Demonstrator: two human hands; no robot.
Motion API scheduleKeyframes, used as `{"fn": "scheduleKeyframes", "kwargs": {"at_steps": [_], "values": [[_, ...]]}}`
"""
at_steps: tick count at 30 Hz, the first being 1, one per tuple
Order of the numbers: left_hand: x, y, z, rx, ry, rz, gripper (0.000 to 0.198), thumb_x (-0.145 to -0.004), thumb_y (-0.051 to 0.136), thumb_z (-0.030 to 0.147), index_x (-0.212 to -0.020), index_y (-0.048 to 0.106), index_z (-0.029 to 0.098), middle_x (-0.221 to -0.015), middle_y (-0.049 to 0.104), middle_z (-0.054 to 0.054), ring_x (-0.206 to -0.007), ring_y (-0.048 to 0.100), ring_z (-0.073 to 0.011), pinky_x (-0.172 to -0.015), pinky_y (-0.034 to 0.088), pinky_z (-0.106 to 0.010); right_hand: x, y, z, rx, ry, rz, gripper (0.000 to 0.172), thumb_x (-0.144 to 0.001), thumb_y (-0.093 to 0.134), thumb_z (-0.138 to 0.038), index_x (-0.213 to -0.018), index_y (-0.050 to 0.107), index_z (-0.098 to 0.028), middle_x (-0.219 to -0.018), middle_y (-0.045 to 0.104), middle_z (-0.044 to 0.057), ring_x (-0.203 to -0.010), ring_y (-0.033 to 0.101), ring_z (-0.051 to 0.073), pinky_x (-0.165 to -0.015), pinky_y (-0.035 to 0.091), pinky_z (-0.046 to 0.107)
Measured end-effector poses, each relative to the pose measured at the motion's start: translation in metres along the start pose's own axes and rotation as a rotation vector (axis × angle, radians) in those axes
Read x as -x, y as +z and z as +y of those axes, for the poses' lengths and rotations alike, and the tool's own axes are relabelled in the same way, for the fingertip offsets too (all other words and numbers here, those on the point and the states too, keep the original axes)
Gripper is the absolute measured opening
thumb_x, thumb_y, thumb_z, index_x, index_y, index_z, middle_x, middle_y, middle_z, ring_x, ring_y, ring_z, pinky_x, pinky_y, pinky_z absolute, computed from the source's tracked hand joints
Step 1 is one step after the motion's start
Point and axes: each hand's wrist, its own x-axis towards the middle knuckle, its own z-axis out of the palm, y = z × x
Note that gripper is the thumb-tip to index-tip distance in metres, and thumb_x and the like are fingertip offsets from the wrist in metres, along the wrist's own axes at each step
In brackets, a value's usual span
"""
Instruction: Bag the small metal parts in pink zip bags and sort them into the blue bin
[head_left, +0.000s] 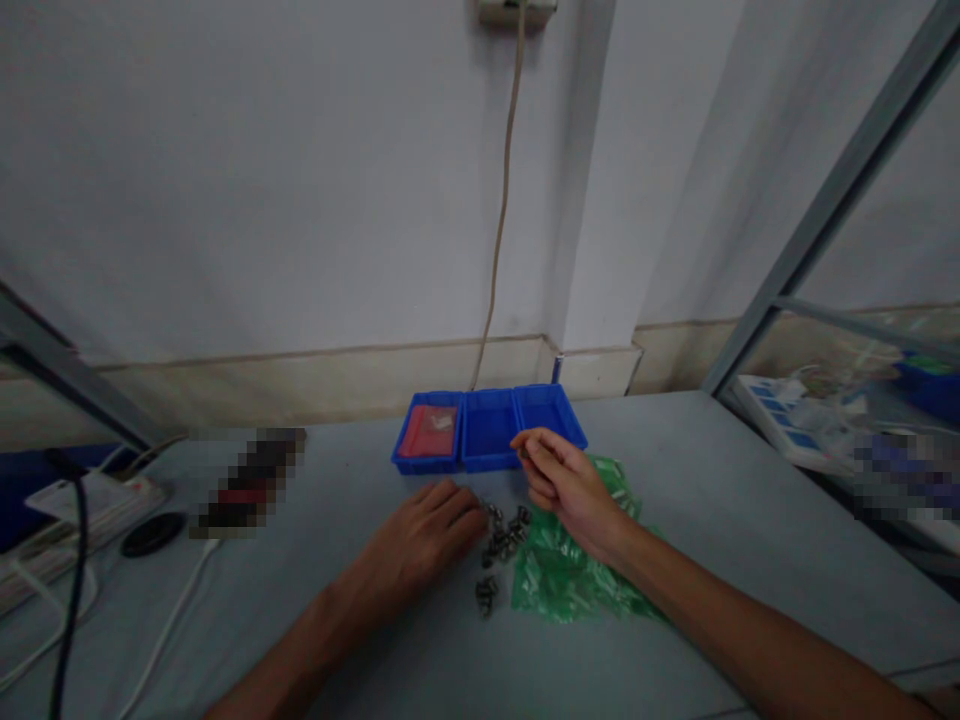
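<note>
Hands on a grey desk [712, 480]: the left hand [424, 530] lies palm down, grip loose and empty, fingertips at a pile of dark metal parts [506, 535], while the right hand [566, 485], over a green bag [562, 585], pinches a small dark part [523, 453] in its closed grip just before three blue trays [487, 432].

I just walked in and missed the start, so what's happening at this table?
A person is working bare-handed at a grey table. The left hand lies palm down, fingertips at a heap of small dark metal parts. The right hand is lifted over a green plastic bag, pinching a small dark piece in front of three blue bins. The leftmost bin holds something red.
</note>
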Motion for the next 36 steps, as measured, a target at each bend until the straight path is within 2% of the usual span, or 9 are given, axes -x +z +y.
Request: {"fn": "scheduleKeyframes", "kwargs": {"at_steps": [3, 6, 8, 17, 21, 25, 29, 33, 36], "values": [[-0.002, 0.000, 0.010, 0.065, -0.028, -0.064, 0.006, -0.107, 0.062, 0.020, -0.102, 0.064, 0.018, -0.097, 0.067, -0.004, -0.089, 0.061, -0.0238, -0.080, 0.047, -0.036, -0.001, -0.003, 0.003, 0.132, -0.069, 0.027, 0.032, -0.096, 0.077, -0.050, -0.111, 0.072, -0.022, -0.071, 0.047, -0.007, -0.048, 0.027, 0.006, -0.043, 0.019, 0.022], [-0.003, 0.002, 0.015, 0.132, -0.061, -0.116, 0.007, -0.104, 0.069, 0.024, -0.103, 0.064, 0.018, -0.100, 0.068, -0.003, -0.090, 0.065, -0.0232, -0.079, 0.049, -0.036, -0.002, -0.005, 0.003, 0.209, -0.072, 0.025, 0.033, -0.096, 0.076, -0.053, -0.111, 0.071, -0.023, -0.060, 0.037, -0.010, -0.046, 0.027, 0.008, -0.043, 0.019, 0.023], [-0.002, 0.003, 0.015, 0.152, -0.080, -0.147, 0.010, -0.104, 0.071, 0.027, -0.103, 0.064, 0.019, -0.101, 0.069, -0.003, -0.089, 0.066, -0.0225, -0.078, 0.050, -0.035, -0.001, -0.005, 0.003, 0.236, -0.068, 0.038, 0.035, -0.095, 0.076, -0.056, -0.108, 0.071, -0.024, -0.059, 0.035, -0.010, -0.046, 0.027, 0.008, -0.043, 0.019, 0.024], [-0.001, -0.004, 0.014, 0.146, -0.093, -0.196, 0.016, -0.107, 0.066, 0.030, -0.096, 0.068, 0.017, -0.098, 0.070, -0.003, -0.085, 0.067, -0.0208, -0.077, 0.050, -0.034, -0.004, -0.008, 0.002, 0.361, -0.128, 0.088, 0.037, -0.094, 0.073, -0.058, -0.105, 0.070, -0.023, -0.061, 0.041, -0.008, -0.046, 0.031, 0.010, -0.042, 0.021, 0.025], [-0.001, -0.004, 0.013, 0.130, -0.080, -0.214, 0.021, -0.108, 0.063, 0.029, -0.092, 0.069, 0.017, -0.094, 0.070, -0.003, -0.086, 0.068, -0.0207, -0.077, 0.050, -0.033, -0.007, -0.011, 0.003, 0.406, -0.170, 0.093, 0.032, -0.097, 0.070, -0.054, -0.105, 0.069, -0.023, -0.074, 0.054, -0.004, -0.048, 0.034, 0.010, -0.043, 0.025, 0.025], [0.000, -0.002, 0.010, 0.127, -0.088, -0.190, 0.023, -0.111, 0.058, 0.027, -0.096, 0.071, 0.017, -0.096, 0.071, -0.003, -0.085, 0.068, -0.0196, -0.077, 0.050, -0.032, -0.008, -0.013, 0.003, 0.499, -0.290, 0.096, 0.024, -0.096, 0.074, -0.042, -0.109, 0.070, -0.024, -0.092, 0.062, 0.000, -0.059, 0.045, 0.012, -0.051, 0.035, 0.026], [0.002, 0.002, 0.008, 0.106, -0.090, -0.179, 0.026, -0.113, 0.054, 0.027, -0.097, 0.072, 0.017, -0.099, 0.072, -0.004, -0.085, 0.068, -0.0195, -0.077, 0.051, -0.032, -0.006, -0.014, 0.003, 0.710, -0.474, 0.120, 0.014, -0.096, 0.074, -0.029, -0.109, 0.071, -0.024, -0.096, 0.063, 0.001, -0.069, 0.052, 0.015, -0.064, 0.043, 0.028], [0.003, 0.006, 0.007, 0.071, -0.096, -0.178, 0.029, -0.112, 0.055, 0.034, -0.095, 0.071, 0.016, -0.097, 0.071, -0.005, -0.086, 0.068, -0.0208, -0.077, 0.052, -0.033, -0.003, -0.015, 0.003, 0.882, -0.637, 0.100, 0.011, -0.100, 0.069, -0.021, -0.110, 0.072, -0.025, -0.099, 0.063, 0.002, -0.069, 0.052, 0.016, -0.066, 0.044, 0.030], [0.005, 0.010, 0.006, 0.062, -0.080, -0.144, 0.036, -0.114, 0.048, 0.034, -0.092, 0.070, 0.017, -0.095, 0.070, -0.005, -0.082, 0.066, -0.0195, -0.075, 0.052, -0.032, 0.000, -0.014, 0.001, 0.911, -0.683, 0.077, 0.011, -0.102, 0.067, -0.021, -0.110, 0.073, -0.026, -0.101, 0.064, 0.005, -0.075, 0.056, 0.019, -0.069, 0.046, 0.032]]}}
